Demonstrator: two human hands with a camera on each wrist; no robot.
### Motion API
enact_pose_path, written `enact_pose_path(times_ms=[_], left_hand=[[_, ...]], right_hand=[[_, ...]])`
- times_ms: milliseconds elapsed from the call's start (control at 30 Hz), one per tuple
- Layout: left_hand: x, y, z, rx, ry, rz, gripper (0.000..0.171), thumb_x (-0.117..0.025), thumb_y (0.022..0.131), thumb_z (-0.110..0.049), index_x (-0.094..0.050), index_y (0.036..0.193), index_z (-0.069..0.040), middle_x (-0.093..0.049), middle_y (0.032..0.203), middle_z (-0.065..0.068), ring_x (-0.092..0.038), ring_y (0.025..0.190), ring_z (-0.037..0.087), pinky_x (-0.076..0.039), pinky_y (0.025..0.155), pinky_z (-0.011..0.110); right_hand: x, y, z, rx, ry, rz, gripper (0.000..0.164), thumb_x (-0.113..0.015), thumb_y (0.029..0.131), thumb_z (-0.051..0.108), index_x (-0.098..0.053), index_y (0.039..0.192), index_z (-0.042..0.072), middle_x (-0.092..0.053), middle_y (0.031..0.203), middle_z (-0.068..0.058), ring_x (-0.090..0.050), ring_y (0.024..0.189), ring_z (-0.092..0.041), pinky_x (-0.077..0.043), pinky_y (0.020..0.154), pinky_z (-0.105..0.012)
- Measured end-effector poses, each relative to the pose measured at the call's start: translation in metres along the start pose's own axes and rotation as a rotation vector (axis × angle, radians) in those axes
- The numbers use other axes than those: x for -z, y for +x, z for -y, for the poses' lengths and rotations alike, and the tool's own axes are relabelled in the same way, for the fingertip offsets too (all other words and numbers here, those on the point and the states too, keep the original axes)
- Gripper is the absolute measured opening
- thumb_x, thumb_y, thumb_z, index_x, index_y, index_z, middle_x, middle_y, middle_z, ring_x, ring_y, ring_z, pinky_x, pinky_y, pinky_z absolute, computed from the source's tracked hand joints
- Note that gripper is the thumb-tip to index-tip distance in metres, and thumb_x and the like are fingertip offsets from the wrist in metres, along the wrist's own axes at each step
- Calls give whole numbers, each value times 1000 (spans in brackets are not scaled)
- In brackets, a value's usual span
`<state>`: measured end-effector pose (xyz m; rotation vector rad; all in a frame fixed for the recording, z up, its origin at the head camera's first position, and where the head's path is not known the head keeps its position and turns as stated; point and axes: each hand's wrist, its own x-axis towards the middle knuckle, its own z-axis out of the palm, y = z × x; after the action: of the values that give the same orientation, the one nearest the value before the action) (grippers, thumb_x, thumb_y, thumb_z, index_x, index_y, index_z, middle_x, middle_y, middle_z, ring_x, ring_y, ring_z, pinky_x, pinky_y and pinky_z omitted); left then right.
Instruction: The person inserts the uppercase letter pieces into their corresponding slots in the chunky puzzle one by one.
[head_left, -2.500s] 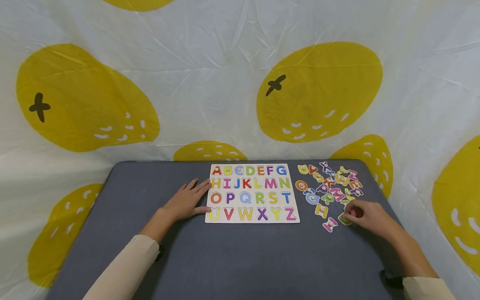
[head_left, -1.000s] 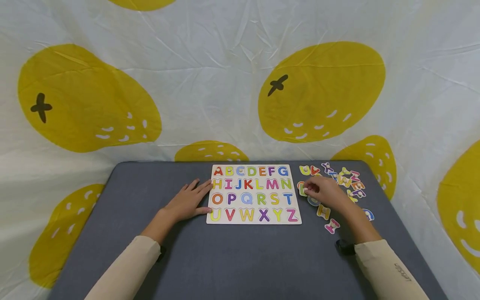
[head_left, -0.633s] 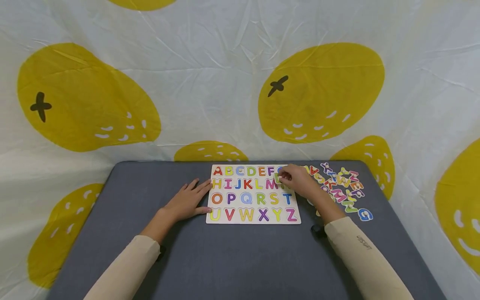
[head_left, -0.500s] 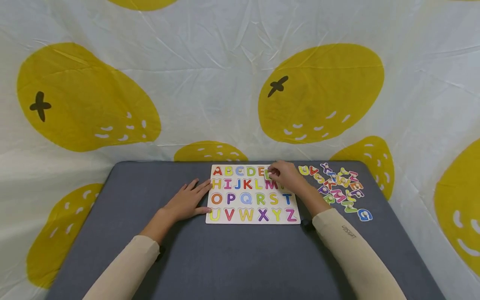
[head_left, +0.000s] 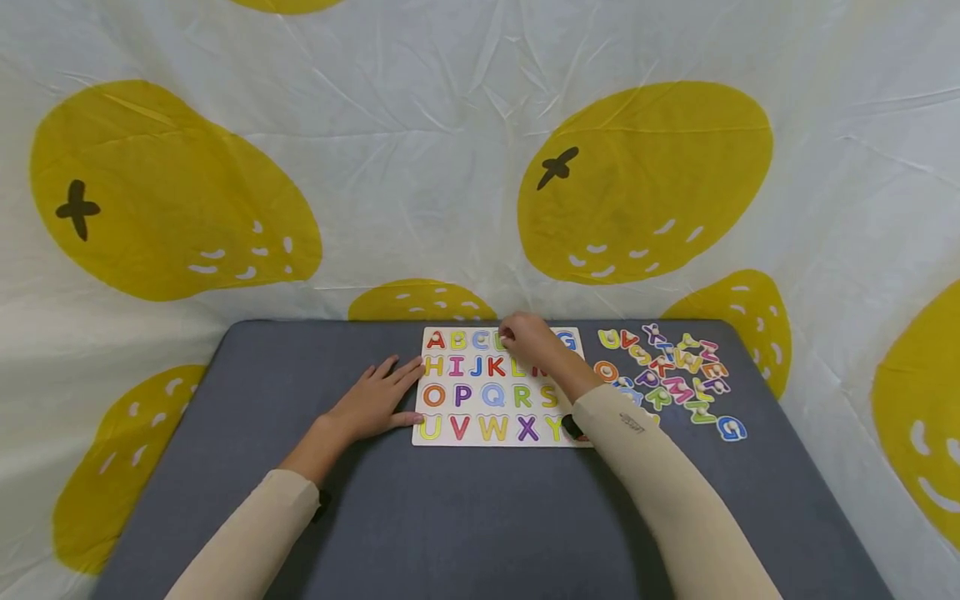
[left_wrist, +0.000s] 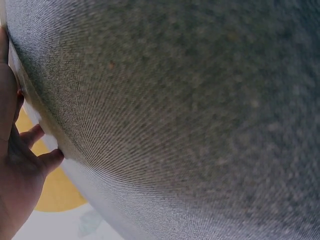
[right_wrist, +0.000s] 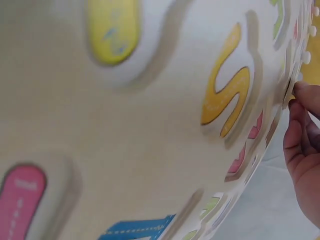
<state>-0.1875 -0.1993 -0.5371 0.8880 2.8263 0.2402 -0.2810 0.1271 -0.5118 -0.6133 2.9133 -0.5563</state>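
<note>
My left hand (head_left: 369, 406) lies with straight fingers and thumb along the left edge of the alphabet puzzle board (head_left: 476, 411). The left wrist view shows part of that hand (left_wrist: 19, 185) at the dark cloth's edge. At the top row, my right hand (head_left: 531, 340) pinches the green letter D piece (head_left: 497, 342) over the D recess, mostly hiding it. In the right wrist view, thumb and finger of this hand (right_wrist: 307, 150) meet low over the board. Letters A (head_left: 436, 340), B (head_left: 457, 341) and C (head_left: 480, 341) sit in their recesses, knobs up.
A loose cluster of knobbed letter pieces (head_left: 678, 388) lies on the dark cloth-covered table (head_left: 480, 525) right of the board. The blue G piece (head_left: 731, 429) is at its near right side. Behind the table hangs a white curtain (head_left: 420, 183) with yellow fruit prints.
My right hand took the green D piece from the right-hand cluster and carried it left across the board to the top row. The blue G piece came into view. My left hand stayed put.
</note>
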Motion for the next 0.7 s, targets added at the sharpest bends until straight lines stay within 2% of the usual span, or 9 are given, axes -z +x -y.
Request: enact_pose_path(times_ms=[233,367,533,700], left_hand=[[-1,0,-1,0,5,-5,95,-60,93,-68,-25,166,-18,-23,173,2,-23,157,43,-27,119,70],[-2,-1,-3,3,7,-7,95,-61,94,-68,-25,166,-18,-23,173,2,-24,156,43,-27,119,70],[-1,-2,-7,5,2,-8,94,-61,94,-67,-26,166,-18,-22,173,2,-24,156,43,-27,118,70],[0,-3,-9,15,12,-12,94,-62,94,-67,-26,166,-18,-23,173,2,-24,156,43,-27,118,70]], right_hand=[[-3,6,5,-40,-5,7,10,-66,101,13,-72,96,7,-63,94,-8,-55,88,-23,-49,81,-35],[-6,4,5,-32,-7,4,11,-65,101,14,-73,104,6,-67,101,-11,-59,93,-24,-52,85,-37],[-2,-8,1,-21,49,-25,25,-68,100,14,-71,123,4,-69,110,-14,-64,97,-27,-56,90,-42],[9,-24,-11,2,85,-59,21,-70,99,13,-73,118,3,-70,103,-12,-64,92,-26,-55,86,-42]])
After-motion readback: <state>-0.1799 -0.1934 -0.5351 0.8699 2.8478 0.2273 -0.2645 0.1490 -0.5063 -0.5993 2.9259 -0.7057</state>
